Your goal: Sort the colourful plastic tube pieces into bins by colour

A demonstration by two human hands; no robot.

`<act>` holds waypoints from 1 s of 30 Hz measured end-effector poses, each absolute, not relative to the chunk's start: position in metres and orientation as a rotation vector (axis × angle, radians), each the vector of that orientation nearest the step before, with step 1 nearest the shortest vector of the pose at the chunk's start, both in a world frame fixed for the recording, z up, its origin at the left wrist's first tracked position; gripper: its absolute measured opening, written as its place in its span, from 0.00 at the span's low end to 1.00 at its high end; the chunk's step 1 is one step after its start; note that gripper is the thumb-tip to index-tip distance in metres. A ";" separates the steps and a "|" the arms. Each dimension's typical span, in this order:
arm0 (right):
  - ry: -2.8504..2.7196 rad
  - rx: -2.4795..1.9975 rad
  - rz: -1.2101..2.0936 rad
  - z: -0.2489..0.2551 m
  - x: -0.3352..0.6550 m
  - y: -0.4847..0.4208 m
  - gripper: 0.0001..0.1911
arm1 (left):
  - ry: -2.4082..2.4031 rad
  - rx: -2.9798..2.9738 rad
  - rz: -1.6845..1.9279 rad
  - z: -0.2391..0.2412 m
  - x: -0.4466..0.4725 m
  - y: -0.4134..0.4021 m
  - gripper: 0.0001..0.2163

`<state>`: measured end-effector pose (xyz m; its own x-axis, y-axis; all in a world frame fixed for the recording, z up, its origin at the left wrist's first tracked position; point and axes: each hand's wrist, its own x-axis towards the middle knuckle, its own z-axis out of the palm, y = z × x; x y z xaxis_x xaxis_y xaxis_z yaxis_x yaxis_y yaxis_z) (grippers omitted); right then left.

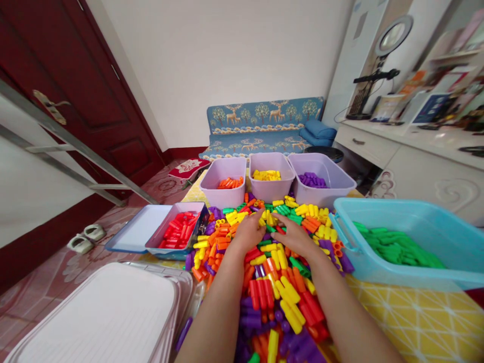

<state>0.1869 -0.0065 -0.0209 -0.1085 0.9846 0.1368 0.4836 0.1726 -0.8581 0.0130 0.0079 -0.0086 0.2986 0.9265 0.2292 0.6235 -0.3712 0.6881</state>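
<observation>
A large pile of short plastic tubes [266, 297] in red, orange, yellow, green and purple is spread over the table. Over its far half, my left hand [248, 233] is curled, finger and thumb closed around yellow tubes [262, 220]. Facing it from the right, my right hand [294, 235] has its thumb and fingers apart, with fingertips close to more yellow tubes [269, 219] between the hands. Beyond them stand three lilac bins: one with orange tubes [230, 183], one with yellow tubes [266, 175], one with purple tubes [312, 180].
At right is a turquoise tub [408, 212] with green tubes [397, 247]. A tin [150, 246] of red tubes [179, 229] and its lid [132, 227] lie left. Stacked white trays [102, 312] sit front left. A metal ladder [86, 154], sofa [260, 131] and white dresser [416, 161] surround the table.
</observation>
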 end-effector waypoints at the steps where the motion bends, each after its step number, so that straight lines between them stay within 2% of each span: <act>1: -1.693 -1.367 0.888 -0.018 0.185 -0.008 0.31 | 1.335 2.056 0.878 -0.010 0.013 0.009 0.28; 6: -1.585 -1.131 1.101 -0.001 0.177 -0.017 0.27 | 1.083 1.721 1.065 -0.015 0.011 0.013 0.34; 12: -1.513 -1.010 1.041 0.015 0.171 -0.022 0.18 | 0.955 1.470 1.186 -0.004 0.014 0.008 0.25; 15: -1.446 -1.016 1.001 0.017 0.169 -0.022 0.15 | 0.887 1.315 1.147 0.002 0.014 0.003 0.24; 20: -1.315 -1.114 0.916 0.021 0.172 -0.020 0.18 | 0.751 1.136 1.091 0.003 0.012 0.004 0.28; 23: -1.376 -1.151 0.900 0.026 0.178 -0.023 0.21 | 0.790 1.051 1.189 0.003 0.012 0.008 0.28; 30: -1.811 -1.334 0.918 0.047 0.192 -0.013 0.09 | 0.903 0.914 1.254 -0.001 0.010 0.015 0.30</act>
<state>0.1923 -0.0130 0.0467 -0.2273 0.9661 0.1228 0.4726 0.2196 -0.8535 0.0103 0.0145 -0.0009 0.0943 0.9940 -0.0557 -0.3679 0.0868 0.9258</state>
